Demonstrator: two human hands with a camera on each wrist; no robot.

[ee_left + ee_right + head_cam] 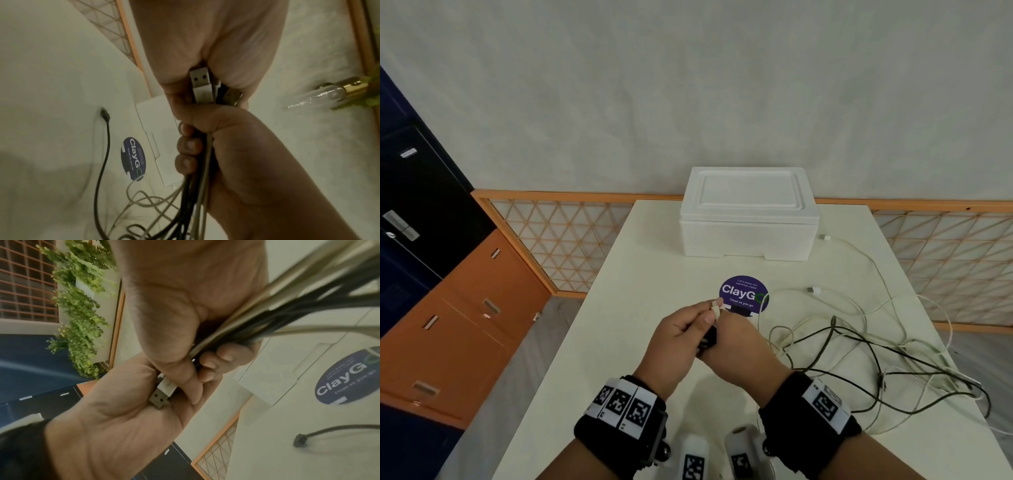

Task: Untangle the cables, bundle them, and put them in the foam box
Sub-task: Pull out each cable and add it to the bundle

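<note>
My two hands meet above the middle of the white table (pixel 619 342). My left hand (pixel 713 310) pinches a white USB plug (pixel 201 86) at the top of a gathered bunch of cable ends. Just below it, my right hand (pixel 736 341) is curled round the black and white strands (pixel 202 162) of that bunch. From my right fist the cables (pixel 859 346) trail to the right into a loose tangle on the table. The white foam box (pixel 748 212) stands at the far end with its lid on.
A round purple sticker (pixel 743 294) lies between my hands and the box. Two loose white plugs (pixel 824 237) (pixel 814 290) lie right of them, and a black cable end (pixel 105 114) rests on the table. An orange lattice rail (pixel 558 246) borders the far side; cabinets (pixel 465 308) stand left.
</note>
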